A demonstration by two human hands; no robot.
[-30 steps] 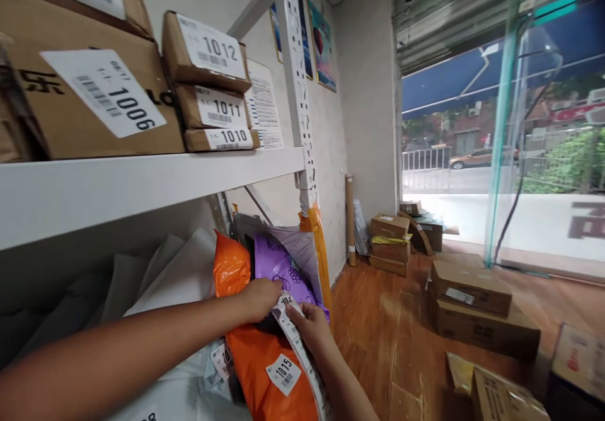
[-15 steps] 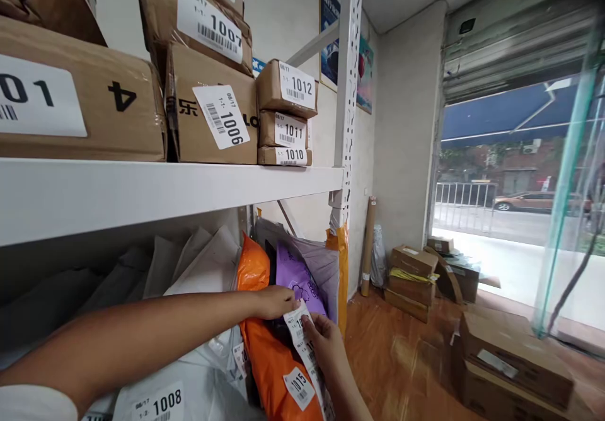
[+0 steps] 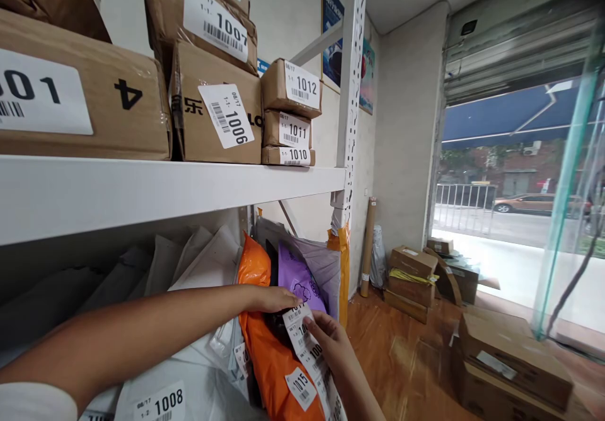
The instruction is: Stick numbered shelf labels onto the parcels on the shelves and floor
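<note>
A long strip of white barcode labels (image 3: pixel 306 349) hangs in front of an orange mailer bag (image 3: pixel 271 361). Between thumb and fingers, my right hand (image 3: pixel 333 339) grips its right edge. My left hand (image 3: pixel 276 299), fingers bent and closed, pinches the top end, where one label's number is partly covered. Behind both hands stand a purple printed bag (image 3: pixel 297 276) and a dark bag, mostly hidden. A label reading 1015 (image 3: pixel 300 388) is stuck on the orange bag. Lower left lies a white mailer bag (image 3: pixel 212 389) marked 1008.
Overhead runs a white shelf beam (image 3: pixel 165 191) carrying labelled cartons (image 3: pixel 217 103). Grey mailer bags (image 3: pixel 208 260) lean in a row below it. The perforated upright (image 3: pixel 350 93) stands on the right. Stacked boxes (image 3: pixel 513 358) and a cardboard tube (image 3: pixel 368 247) are on the wooden floor.
The label strip now shows more of its face and its top lies flatter. My right hand has shifted slightly right and down; my left hand stays at the top end.
</note>
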